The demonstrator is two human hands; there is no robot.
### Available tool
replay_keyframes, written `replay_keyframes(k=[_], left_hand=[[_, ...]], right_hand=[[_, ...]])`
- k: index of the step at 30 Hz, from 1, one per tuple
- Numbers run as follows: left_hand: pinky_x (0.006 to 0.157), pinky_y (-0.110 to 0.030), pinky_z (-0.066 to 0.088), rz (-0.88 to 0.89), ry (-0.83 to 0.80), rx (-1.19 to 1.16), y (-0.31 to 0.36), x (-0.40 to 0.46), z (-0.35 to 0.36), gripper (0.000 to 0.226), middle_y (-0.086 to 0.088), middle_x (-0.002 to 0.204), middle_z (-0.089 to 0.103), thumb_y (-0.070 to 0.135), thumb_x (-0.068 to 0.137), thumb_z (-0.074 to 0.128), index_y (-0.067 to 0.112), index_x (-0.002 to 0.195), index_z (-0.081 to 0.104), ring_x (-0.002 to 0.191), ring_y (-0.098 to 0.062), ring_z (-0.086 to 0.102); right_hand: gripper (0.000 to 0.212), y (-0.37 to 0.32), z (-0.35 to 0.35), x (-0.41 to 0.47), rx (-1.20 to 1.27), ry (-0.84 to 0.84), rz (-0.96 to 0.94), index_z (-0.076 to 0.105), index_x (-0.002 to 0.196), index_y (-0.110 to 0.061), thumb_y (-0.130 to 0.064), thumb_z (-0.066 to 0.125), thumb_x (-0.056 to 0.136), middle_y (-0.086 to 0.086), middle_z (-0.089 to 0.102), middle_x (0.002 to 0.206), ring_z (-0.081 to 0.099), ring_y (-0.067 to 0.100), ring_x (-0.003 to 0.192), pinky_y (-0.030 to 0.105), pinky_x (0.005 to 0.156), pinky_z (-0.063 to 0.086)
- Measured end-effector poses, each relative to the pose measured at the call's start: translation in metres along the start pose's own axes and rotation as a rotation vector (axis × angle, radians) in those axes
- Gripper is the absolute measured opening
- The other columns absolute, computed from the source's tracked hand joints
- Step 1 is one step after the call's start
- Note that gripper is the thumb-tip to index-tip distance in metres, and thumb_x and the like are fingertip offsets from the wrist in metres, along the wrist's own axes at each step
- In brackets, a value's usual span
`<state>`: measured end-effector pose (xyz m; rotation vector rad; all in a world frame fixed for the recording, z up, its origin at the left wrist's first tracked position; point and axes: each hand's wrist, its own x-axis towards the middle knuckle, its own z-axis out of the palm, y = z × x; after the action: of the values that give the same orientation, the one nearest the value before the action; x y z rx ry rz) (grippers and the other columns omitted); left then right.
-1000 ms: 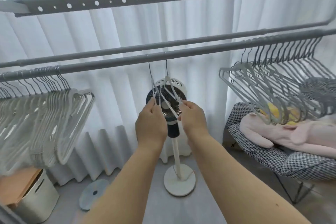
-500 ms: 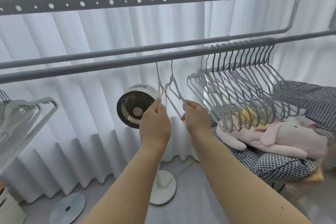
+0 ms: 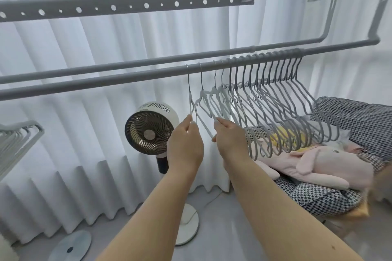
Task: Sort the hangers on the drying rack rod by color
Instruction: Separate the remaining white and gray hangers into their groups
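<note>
Both pinched hangers are slid right along the rod (image 3: 127, 79) toward the grey hangers (image 3: 282, 110) | left hand (image 3: 185, 146) pinches one white hanger (image 3: 192, 104), right hand (image 3: 230, 140) another white hanger (image 3: 206, 104) | held low so hooks glide.

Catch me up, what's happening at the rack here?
A person is sorting hangers along the rod. The left hand pinches the lower edge of one light hanger; the right hand pinches the one beside it. Both hang on the rod just left of the packed grey hangers. A second bunch of light hangers shows at the frame's left edge. A fan stands behind.
</note>
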<state>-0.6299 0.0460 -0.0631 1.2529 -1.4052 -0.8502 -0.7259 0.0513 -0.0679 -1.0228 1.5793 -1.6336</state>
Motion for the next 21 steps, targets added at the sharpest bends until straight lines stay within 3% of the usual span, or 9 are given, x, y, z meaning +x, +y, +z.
replay_keyframes(k=[3, 6, 10, 12, 15, 19, 21], left_hand=[[0.098, -0.057, 0.048, -0.004, -0.005, 0.013, 0.002, 0.000, 0.005, 0.064, -0.011, 0.124, 0.067, 0.046, 0.080, 0.031, 0.028, 0.138, 0.053, 0.116, -0.038, 0.061], [0.097, -0.055, 0.049, -0.009, -0.006, 0.027, 0.005, 0.000, 0.010, 0.065, -0.010, 0.124, 0.067, 0.044, 0.079, 0.031, 0.028, 0.137, 0.054, 0.115, -0.037, 0.061], [0.096, -0.054, 0.050, -0.005, -0.010, 0.043, 0.004, 0.000, 0.014, 0.064, -0.008, 0.121, 0.069, 0.044, 0.079, 0.030, 0.032, 0.137, 0.053, 0.112, -0.036, 0.063], [0.095, -0.055, 0.050, -0.003, -0.014, 0.041, 0.004, 0.001, 0.016, 0.064, -0.008, 0.121, 0.069, 0.045, 0.079, 0.030, 0.032, 0.137, 0.053, 0.112, -0.037, 0.063], [0.094, -0.056, 0.050, -0.011, -0.022, 0.037, 0.003, 0.001, 0.017, 0.065, -0.011, 0.121, 0.068, 0.047, 0.078, 0.030, 0.033, 0.138, 0.052, 0.112, -0.037, 0.063], [0.095, -0.056, 0.050, -0.010, -0.042, 0.030, 0.003, 0.000, 0.018, 0.065, -0.008, 0.124, 0.067, 0.047, 0.079, 0.030, 0.033, 0.139, 0.050, 0.114, -0.036, 0.062], [0.095, -0.056, 0.051, -0.011, -0.050, 0.022, 0.004, 0.001, 0.020, 0.064, -0.011, 0.123, 0.067, 0.046, 0.079, 0.031, 0.033, 0.139, 0.050, 0.113, -0.036, 0.062]], right_hand=[[0.037, 0.001, -0.004, 0.003, -0.006, -0.011, -0.001, 0.055, 0.133, -0.023, -0.029, 0.045, 0.098, 0.000, 0.059, 0.099, 0.053, 0.003, 0.067, 0.026, 0.073, 0.041], [0.038, 0.004, -0.006, 0.007, -0.007, -0.012, -0.008, 0.055, 0.133, -0.022, -0.030, 0.045, 0.098, 0.000, 0.058, 0.100, 0.056, 0.006, 0.073, 0.031, 0.084, 0.044], [0.040, 0.007, -0.005, 0.011, -0.051, 0.001, -0.003, 0.057, 0.132, -0.024, -0.034, 0.046, 0.095, -0.002, 0.059, 0.101, 0.063, 0.021, 0.103, 0.040, 0.097, 0.048], [0.039, 0.007, -0.005, 0.011, -0.057, 0.003, 0.000, 0.058, 0.131, -0.024, -0.035, 0.046, 0.095, -0.003, 0.058, 0.101, 0.061, 0.023, 0.110, 0.043, 0.099, 0.047], [0.039, 0.007, -0.005, 0.011, -0.052, 0.007, 0.004, 0.058, 0.130, -0.024, -0.036, 0.046, 0.095, -0.003, 0.058, 0.100, 0.062, 0.023, 0.109, 0.043, 0.098, 0.048], [0.038, 0.007, -0.006, 0.010, -0.031, 0.014, 0.011, 0.058, 0.130, -0.025, -0.035, 0.046, 0.095, 0.000, 0.061, 0.100, 0.063, 0.018, 0.092, 0.038, 0.086, 0.050], [0.040, 0.007, -0.006, 0.010, -0.029, 0.013, 0.014, 0.057, 0.131, -0.024, -0.034, 0.046, 0.095, 0.000, 0.061, 0.101, 0.063, 0.020, 0.097, 0.041, 0.091, 0.049]])
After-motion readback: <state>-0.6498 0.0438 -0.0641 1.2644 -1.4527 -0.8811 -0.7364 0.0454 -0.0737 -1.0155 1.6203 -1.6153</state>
